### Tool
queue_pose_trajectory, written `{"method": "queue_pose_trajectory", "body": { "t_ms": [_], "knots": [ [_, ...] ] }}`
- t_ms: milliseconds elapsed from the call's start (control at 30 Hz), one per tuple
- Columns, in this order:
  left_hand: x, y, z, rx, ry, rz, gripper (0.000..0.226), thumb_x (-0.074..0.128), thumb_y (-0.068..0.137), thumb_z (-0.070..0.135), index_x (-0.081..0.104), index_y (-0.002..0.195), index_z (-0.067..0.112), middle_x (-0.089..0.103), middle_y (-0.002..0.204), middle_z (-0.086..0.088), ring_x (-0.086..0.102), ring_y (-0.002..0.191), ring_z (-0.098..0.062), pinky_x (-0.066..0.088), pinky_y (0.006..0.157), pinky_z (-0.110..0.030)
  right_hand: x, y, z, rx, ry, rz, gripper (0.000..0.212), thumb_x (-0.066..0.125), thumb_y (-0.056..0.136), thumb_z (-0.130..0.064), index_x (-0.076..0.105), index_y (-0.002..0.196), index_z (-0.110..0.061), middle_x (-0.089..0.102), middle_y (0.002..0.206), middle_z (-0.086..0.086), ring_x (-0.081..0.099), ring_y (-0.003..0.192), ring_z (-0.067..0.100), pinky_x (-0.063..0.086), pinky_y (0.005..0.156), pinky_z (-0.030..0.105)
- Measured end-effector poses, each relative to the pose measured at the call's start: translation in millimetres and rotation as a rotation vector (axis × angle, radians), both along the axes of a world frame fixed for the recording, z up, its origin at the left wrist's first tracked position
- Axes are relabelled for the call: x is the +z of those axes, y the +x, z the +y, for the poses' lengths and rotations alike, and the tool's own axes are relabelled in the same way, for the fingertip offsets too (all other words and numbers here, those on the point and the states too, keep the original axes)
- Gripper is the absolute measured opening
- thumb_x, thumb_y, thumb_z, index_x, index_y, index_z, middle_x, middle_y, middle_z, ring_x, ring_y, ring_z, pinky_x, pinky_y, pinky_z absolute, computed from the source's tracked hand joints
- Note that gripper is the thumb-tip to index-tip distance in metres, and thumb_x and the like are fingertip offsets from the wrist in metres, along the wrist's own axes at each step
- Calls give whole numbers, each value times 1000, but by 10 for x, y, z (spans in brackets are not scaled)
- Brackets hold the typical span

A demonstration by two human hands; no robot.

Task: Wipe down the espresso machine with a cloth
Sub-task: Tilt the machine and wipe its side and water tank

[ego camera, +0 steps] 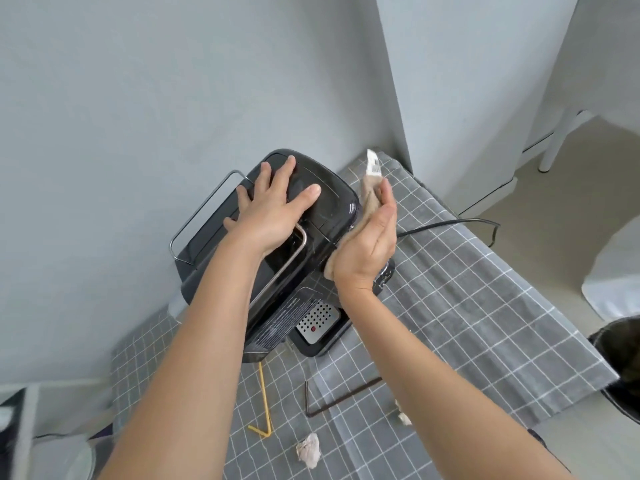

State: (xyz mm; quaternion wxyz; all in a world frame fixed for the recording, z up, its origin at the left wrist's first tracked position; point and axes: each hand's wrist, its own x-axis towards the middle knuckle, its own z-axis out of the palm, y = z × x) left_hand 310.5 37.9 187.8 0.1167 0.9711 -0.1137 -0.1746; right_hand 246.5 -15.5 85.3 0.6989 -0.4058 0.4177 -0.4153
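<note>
Steadied machine (334, 199), on table (485, 306) by far wall, with left hand (273, 209) spread flat on top; pressed cloth (370, 199) to its right side with straight-fingered right hand (367, 247); judged side wipe in hand, next stroke needing pressure toward near base.

espresso machine (332, 206) sits on the desk (485, 306) by the wall (138, 98), left hand (273, 209) on top, cloth (369, 199) against its right side.

Glossy black espresso machine (332, 199), chrome rail (204, 210) on top, perforated steel drip tray (317, 322) in front, stands on the grey-checked bench (485, 306); beige white-tagged cloth (367, 199) lies against its right side
</note>
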Motion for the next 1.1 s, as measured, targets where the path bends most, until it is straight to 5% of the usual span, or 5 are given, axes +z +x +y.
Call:
{"method": "queue_pose_trajectory", "body": {
  "t_ms": [433, 633, 733, 833, 1100],
  "knots": [
    [8, 58, 14, -11, 4, 24, 53, 25, 95, 57, 8, 145, 53, -10, 160, 14, -18, 145, -32, -4, 114, -61, 374, -86, 6, 180, -243, 40, 44, 28, 103, -30, 53, 138, -19, 58, 137, -8, 48, 125, 1, 34, 110, 26],
    [64, -48, 530, -19, -643, -25, 38, 37, 102, 29, 44, 139, 34, 41, 148, 9, 33, 138, -5, 21, 118, -31, 460, -407, -491, 319, -231, 13, 37, 34, 105, -25, 40, 141, -21, 58, 120, -19, 51, 99, -24, 42, 97, 18],
    [-22, -220, 851, -47, -293, -274, 43, 35, 102, 31, 36, 144, 32, 32, 154, 5, 26, 144, -18, 21, 117, -41, 751, -332, -618, 528, -506, 51, 37, 41, 103, -27, 40, 139, -24, 59, 106, -25, 57, 94, -14, 41, 87, 11],
    [-124, -352, 991, 47, 105, -229, 54, 15, 97, 56, 11, 149, 43, 6, 161, 8, 5, 148, -30, 6, 113, -60, 812, -38, -640, 878, -880, 301, 39, 49, 97, -34, 53, 136, -35, 59, 136, -4, 51, 126, 27, 40, 107, 45],
    [-160, -410, 978, 108, 57, -318, 50, 10, 98, 54, 15, 147, 47, 13, 159, 13, 11, 147, -28, 9, 112, -64, 600, -186, -550, 971, -849, 381, 41, 59, 93, -40, 54, 133, -48, 19, 163, -4, 19, 147, 31, 21, 117, 50]
  ]
}}
